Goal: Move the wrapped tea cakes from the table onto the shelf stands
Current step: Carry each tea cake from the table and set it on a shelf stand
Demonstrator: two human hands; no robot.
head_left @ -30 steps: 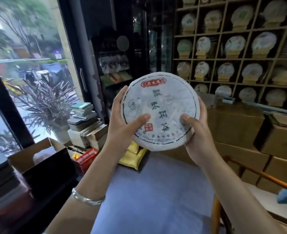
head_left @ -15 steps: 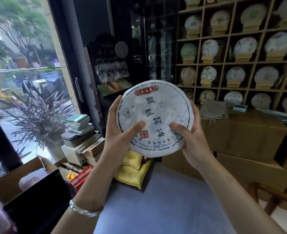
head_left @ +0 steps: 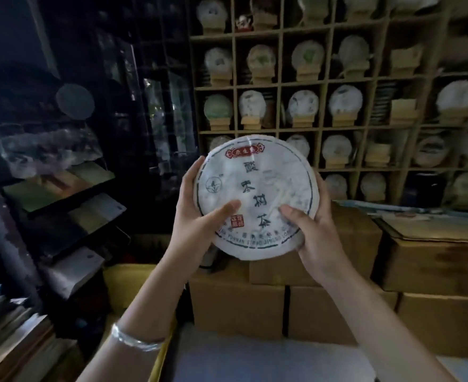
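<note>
A round white paper-wrapped tea cake (head_left: pixel 263 186) with a red label and dark characters is held upright in the air, face toward me. My left hand (head_left: pixel 197 221) grips its left edge, thumb across the front. My right hand (head_left: pixel 314 230) grips its right edge, thumb on the front too. Behind it rises a wooden grid shelf (head_left: pixel 323 84) whose cells hold several wrapped cakes on small wooden stands. Two stands stand bare: one (head_left: pixel 403 110) in the second row from the cake's height and one (head_left: pixel 377 155) lower.
Stacked cardboard boxes (head_left: pixel 238 304) sit below the shelf, between me and it. A dark display rack (head_left: pixel 62 188) with slanted trays stands at the left. Books and boxes (head_left: pixel 15 340) pile up at the lower left. A pale surface (head_left: pixel 268 362) lies at the bottom.
The view has swung right and closer to the shelf; the window and plant are out of sight. Both hands keep the same hold on the cake, now in front of the shelf.
</note>
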